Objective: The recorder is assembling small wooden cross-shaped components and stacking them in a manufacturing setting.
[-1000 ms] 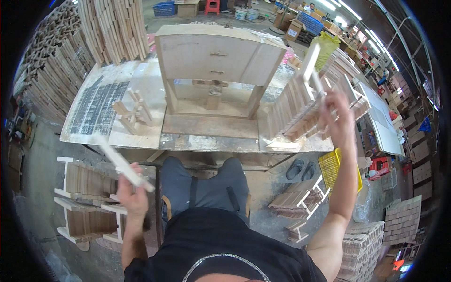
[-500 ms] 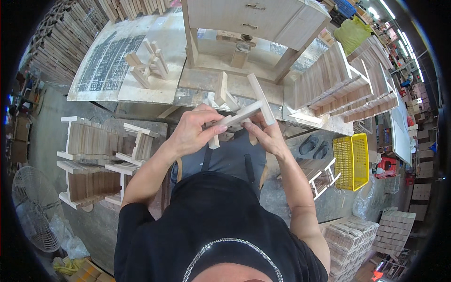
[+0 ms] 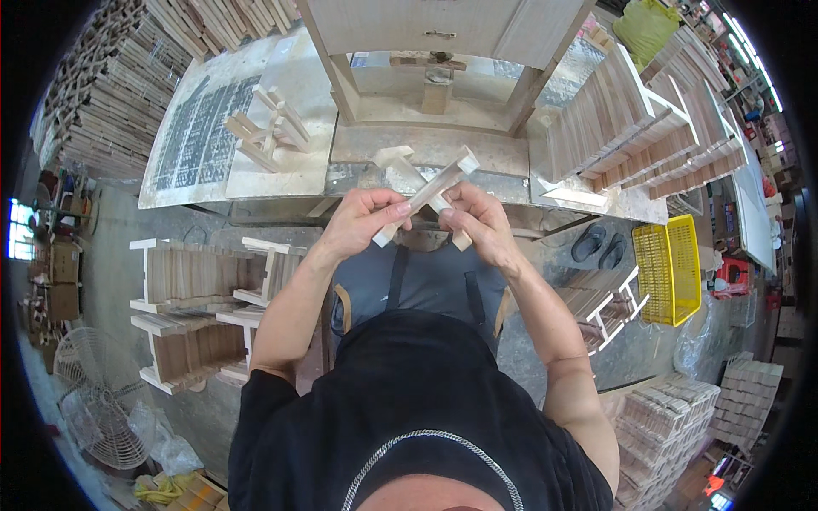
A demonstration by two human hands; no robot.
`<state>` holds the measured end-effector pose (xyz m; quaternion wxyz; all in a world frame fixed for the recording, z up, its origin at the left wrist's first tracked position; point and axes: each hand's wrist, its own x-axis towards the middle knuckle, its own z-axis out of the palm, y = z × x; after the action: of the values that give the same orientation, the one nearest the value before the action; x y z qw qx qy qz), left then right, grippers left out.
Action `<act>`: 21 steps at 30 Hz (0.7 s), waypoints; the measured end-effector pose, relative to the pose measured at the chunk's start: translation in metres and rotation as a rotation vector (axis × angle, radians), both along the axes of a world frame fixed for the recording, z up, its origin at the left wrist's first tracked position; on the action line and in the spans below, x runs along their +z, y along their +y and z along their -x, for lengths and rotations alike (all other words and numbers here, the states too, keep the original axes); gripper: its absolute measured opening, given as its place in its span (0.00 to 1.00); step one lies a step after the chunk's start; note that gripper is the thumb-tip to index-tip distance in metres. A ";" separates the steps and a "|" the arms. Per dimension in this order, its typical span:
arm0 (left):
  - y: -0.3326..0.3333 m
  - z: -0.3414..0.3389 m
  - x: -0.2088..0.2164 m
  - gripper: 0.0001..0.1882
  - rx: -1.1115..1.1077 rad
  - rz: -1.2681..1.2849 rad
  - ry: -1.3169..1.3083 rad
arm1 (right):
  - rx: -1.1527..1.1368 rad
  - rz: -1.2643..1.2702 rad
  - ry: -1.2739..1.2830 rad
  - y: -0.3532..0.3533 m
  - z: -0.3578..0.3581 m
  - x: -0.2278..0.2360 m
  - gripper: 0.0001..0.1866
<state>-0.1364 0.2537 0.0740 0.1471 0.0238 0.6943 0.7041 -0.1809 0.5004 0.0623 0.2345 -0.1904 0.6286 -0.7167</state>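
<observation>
Above lap (image 3: 417, 281), near front edge of surface (image 3: 342, 182): crossed wooden pieces (image 3: 441, 181), fingers of left hand (image 3: 362, 226) and right hand (image 3: 479, 223) pinched closed on them; drawer unit (image 3: 400, 30) stands back from edge.

Sticks (image 3: 445, 179) partly behind fingers (image 3: 393, 211), joint unclear

Yellow crate (image 3: 658, 279) near dark slippers (image 3: 588, 244); wire-caged fan (image 3: 104, 417) lower left
</observation>
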 end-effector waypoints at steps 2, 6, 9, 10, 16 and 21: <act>-0.002 0.009 -0.008 0.14 0.001 0.019 -0.006 | -0.017 0.009 -0.009 -0.005 0.004 -0.009 0.09; -0.006 0.015 -0.009 0.14 -0.042 -0.113 -0.108 | -0.089 0.143 0.001 -0.012 0.003 -0.024 0.06; -0.011 0.020 -0.001 0.15 -0.102 -0.119 -0.160 | -0.114 0.220 0.002 -0.017 0.003 -0.024 0.05; -0.009 0.021 0.002 0.15 -0.077 -0.058 -0.072 | -0.135 0.241 -0.004 -0.021 0.005 -0.023 0.05; -0.011 0.038 -0.015 0.14 0.000 -0.003 -0.025 | -0.193 0.214 0.031 -0.024 0.017 -0.033 0.04; -0.015 0.039 -0.015 0.14 -0.040 -0.131 -0.185 | -0.188 0.256 -0.001 -0.028 0.019 -0.043 0.04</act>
<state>-0.1755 0.2385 0.0585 0.2227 -0.0181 0.6296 0.7441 -0.2002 0.4723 0.0189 0.1405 -0.1588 0.5472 -0.8097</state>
